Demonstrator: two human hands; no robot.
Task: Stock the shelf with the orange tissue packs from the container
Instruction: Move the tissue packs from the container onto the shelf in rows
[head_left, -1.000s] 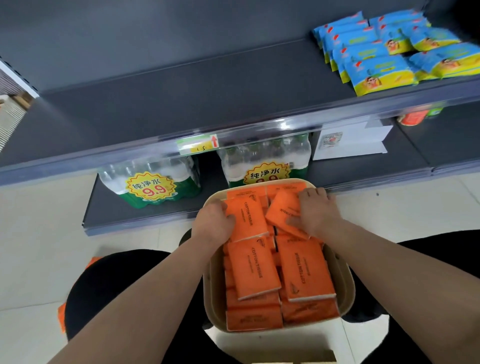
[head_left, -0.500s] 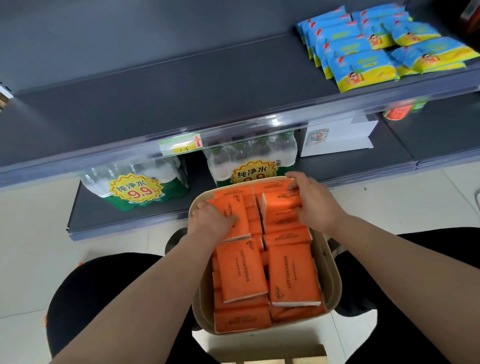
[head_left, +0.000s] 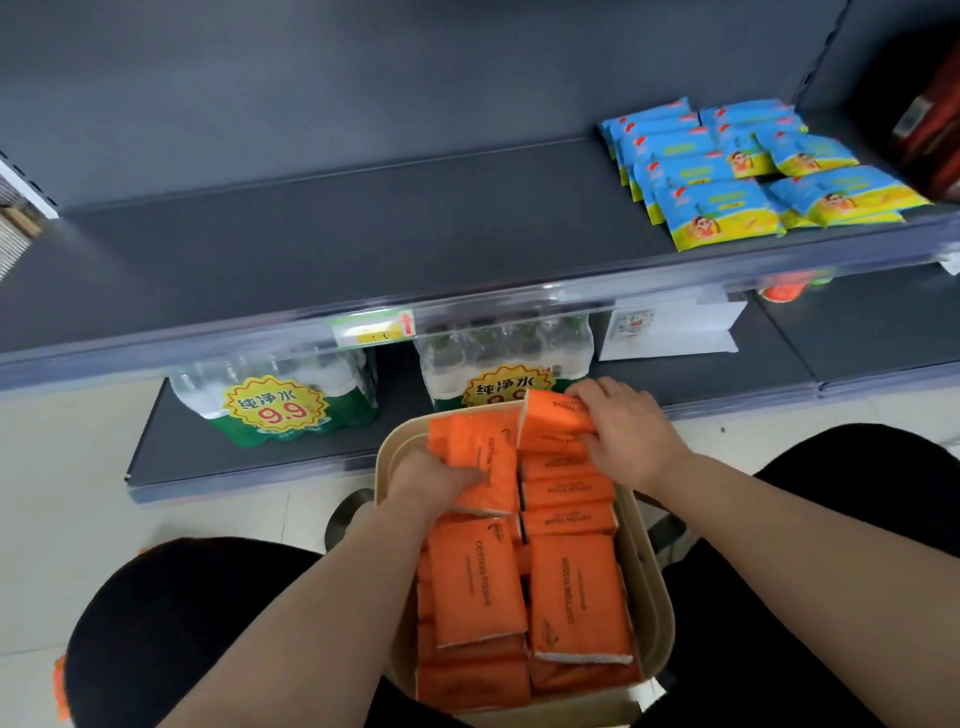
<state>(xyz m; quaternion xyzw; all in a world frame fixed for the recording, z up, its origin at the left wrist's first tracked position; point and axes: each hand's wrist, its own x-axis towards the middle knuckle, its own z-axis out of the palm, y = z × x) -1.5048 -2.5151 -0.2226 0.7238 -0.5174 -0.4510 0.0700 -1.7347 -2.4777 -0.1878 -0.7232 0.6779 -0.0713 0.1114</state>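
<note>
Low at six o'clock, close to the person, sits a beige rounded plastic container (head_left: 647, 571) crowded with flat orange plastic-wrapped tissue packs (head_left: 478, 587). At its twelve o'clock end the left hand (head_left: 431, 480) has its grip curled round one pack, and the right hand (head_left: 623, 434) has its grip closed on another pack tipped on edge. Above, a long grey metal shelf (head_left: 363, 234) runs from nine to three o'clock, with blue and yellow packets (head_left: 727, 176) at two. The orange packs look light, soft and slick. Pinching across the short sides should hold best.
</note>
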